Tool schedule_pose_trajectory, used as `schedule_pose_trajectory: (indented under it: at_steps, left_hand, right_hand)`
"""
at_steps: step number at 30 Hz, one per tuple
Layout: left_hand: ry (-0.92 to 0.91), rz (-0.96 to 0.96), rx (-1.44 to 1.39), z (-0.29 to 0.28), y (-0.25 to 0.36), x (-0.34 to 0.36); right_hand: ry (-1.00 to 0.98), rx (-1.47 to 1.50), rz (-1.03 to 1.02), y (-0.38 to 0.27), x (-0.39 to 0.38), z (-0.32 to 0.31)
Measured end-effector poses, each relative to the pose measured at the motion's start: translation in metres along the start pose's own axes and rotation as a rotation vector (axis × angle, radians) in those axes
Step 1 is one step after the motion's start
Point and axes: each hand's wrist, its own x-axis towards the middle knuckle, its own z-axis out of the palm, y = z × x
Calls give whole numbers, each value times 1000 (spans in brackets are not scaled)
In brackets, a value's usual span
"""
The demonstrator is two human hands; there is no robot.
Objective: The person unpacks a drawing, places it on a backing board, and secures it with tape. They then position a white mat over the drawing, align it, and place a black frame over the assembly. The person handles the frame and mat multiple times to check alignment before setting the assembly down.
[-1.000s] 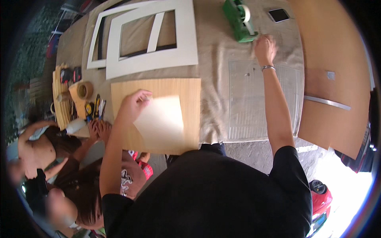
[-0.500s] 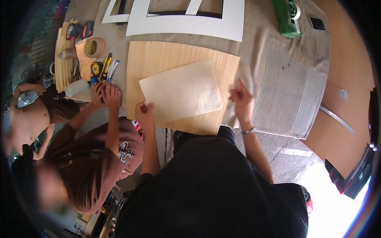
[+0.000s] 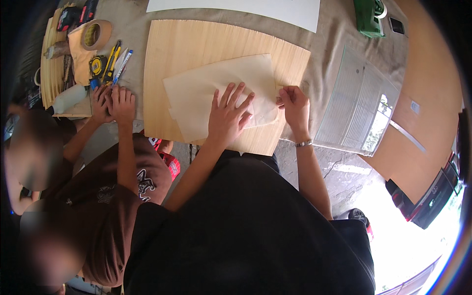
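Observation:
My left hand point(image 3: 229, 112) lies spread on cream paper point(image 3: 187, 91), which looks like overlapping sheets, on a pale wooden board point(image 3: 162, 44). My right hand point(image 3: 295, 105) has its fingers closed on the paper's right edge, over the board's right side. A clear glass pane point(image 3: 354, 98) lies just right of that hand on the cloth-covered table point(image 3: 332, 39). A white board point(image 3: 236, 12) lies at the top edge.
A tape dispenser point(image 3: 368, 22), phone point(image 3: 397, 25) and cardboard point(image 3: 427, 128) are right. Tape roll point(image 3: 96, 27), tape measure point(image 3: 98, 64), cutter point(image 3: 110, 64), marker point(image 3: 123, 66) and bottle point(image 3: 71, 98) are left, beside a co-worker's hands point(image 3: 120, 103). Another person stands behind.
My right hand has come from near the tape dispenser down to the paper's right edge. My left hand has moved from the paper's left edge onto its middle and spread out.

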Motion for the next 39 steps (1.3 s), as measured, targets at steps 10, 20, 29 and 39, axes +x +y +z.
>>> schedule_pose_trajectory:
  at_steps: [10,20,29,39]
  left_hand:
    - [62,40,14,15,-10,-5]
    - [62,43,13,15,-10,-4]
    - [49,46,18,15,-11,-5]
    - [118,36,-57,12,-11,-7]
  right_hand:
    - [-50,-235,-17,-12,14,1]
    - [71,-320,-22,-14,11,13]
    - [129,-548,-76,4,-54,17]
    - [271,-607,41,10,-91,47]
